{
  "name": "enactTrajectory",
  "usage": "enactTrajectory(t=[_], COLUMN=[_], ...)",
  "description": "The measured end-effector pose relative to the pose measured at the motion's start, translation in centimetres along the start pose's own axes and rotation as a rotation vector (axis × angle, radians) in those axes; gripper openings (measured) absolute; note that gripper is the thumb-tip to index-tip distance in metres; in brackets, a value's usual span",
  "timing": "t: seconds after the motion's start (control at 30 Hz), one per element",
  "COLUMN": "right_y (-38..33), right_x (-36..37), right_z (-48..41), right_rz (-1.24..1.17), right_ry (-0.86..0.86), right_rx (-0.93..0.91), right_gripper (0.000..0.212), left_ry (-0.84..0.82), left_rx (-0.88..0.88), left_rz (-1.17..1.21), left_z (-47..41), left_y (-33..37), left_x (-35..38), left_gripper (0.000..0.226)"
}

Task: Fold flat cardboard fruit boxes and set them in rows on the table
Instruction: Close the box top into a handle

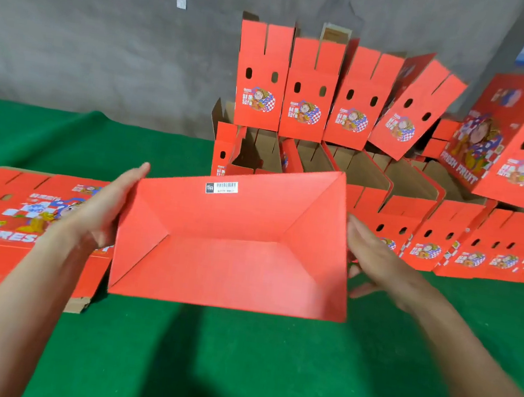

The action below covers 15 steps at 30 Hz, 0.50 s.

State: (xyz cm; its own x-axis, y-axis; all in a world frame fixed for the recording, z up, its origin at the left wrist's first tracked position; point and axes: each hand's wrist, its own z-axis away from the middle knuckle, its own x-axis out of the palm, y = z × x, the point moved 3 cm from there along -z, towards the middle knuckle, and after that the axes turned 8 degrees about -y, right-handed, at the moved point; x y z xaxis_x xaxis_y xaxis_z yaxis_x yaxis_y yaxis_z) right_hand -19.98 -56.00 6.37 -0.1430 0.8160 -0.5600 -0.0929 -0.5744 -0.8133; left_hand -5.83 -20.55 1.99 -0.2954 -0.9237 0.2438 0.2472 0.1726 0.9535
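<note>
Folded red box (pixel 232 244) is held clear above the green table (pixel 265 373), its closed bottom and barcode label (pixel 221 187) facing the person. Left hand (pixel 104 212) lies flat against the box's left side, fingers straight. Right hand (pixel 378 259) is at the right side, fingers loosely bent; actual grip cannot be confirmed. Flat box stack (pixel 19 228) lies beside the left hand. Folded boxes stand in rows (pixel 446 247) behind the right.

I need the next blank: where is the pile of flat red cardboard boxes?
In the head view, the pile of flat red cardboard boxes lies on the green table at the left edge, partly hidden behind the left hand.
</note>
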Motion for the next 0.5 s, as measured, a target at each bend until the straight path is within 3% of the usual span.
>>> enactTrajectory(t=[0.07, 0.27, 0.4, 0.5], right_y=[-0.9, -3.6, -5.3, -5.7], right_x=[0.0, -0.2, -0.7, -1.8], right_z=[0.2, 1.5, 1.9, 2.4], right_rz=[0.07, -0.176, -0.2, -0.067], right_ry=[0.058, 0.039, 0.167, 0.246], right_rx=[-0.059, -0.262, -0.373, -0.434], right_gripper=[0.068, 0.092, 0.082, 0.085], left_ry=[0.019, -0.002, 0.108, 0.139], left_rx=[0.036, 0.209, 0.289, 0.316], left_rz=[0.101, 0.315, 0.335, 0.31], left_z=[-0.1, 0.4, -0.3, -0.9], left_y=[-0.1, -0.3, 0.3, 0.7], left_x=[-0.1, 0.9, 2.2, 3.8], left_gripper=[0.036, 0.028, 0.039, 0.031])
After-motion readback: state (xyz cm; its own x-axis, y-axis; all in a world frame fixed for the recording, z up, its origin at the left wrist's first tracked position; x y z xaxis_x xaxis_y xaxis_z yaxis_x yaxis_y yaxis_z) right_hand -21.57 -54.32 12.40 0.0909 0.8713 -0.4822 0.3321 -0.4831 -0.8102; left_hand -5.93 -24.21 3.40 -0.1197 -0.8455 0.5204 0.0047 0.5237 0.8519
